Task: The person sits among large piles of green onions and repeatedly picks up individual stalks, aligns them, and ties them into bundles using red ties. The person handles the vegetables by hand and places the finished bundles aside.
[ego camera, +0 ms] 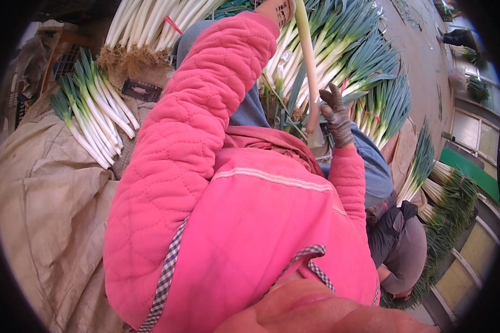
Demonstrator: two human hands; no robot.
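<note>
My left hand [281, 10] is at the top edge, its fingers cut off, beside the upper part of a long leek or large green onion [308, 54]. The wrist bears writing; whether the fingers grip the stalk cannot be told. That stalk hangs almost upright, root end down, over my lap. My right hand [337, 112], in a dirty grey glove, is just right of its lower end, fingers apart and slightly curled. Behind it lies a heap of leeks [350, 54] with green tops, some tied with red bands. More white stalks with brown roots [150, 29] lie at the upper left.
A small group of leeks [96, 112] rests on beige sacking [46, 187] at the left, near a dark flat rectangular item [141, 89]. At the right is a crouching person [404, 245], close to a long row of tied bundles [446, 224]. Windows line the far right.
</note>
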